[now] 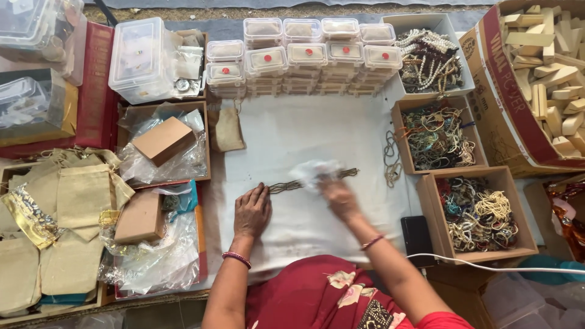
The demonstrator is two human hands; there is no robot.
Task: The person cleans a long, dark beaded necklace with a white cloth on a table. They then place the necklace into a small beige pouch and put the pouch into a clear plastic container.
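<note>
A dark beaded necklace (292,183) lies stretched sideways on the white cloth (304,137). My left hand (251,211) rests flat on the cloth, its fingertips pinning the necklace's left end. My right hand (339,196), blurred by motion, holds a crumpled white cloth or tissue (315,171) pressed on the middle of the necklace. Both wrists carry bangles.
Stacks of small clear lidded boxes (304,58) line the far edge. Cardboard boxes of bead strings (436,139) (478,213) stand at the right, with a carton of wooden pieces (551,67). Cloth pouches (67,201), brown boxes (163,140) and plastic bags lie at the left. A black phone (417,239) sits near me.
</note>
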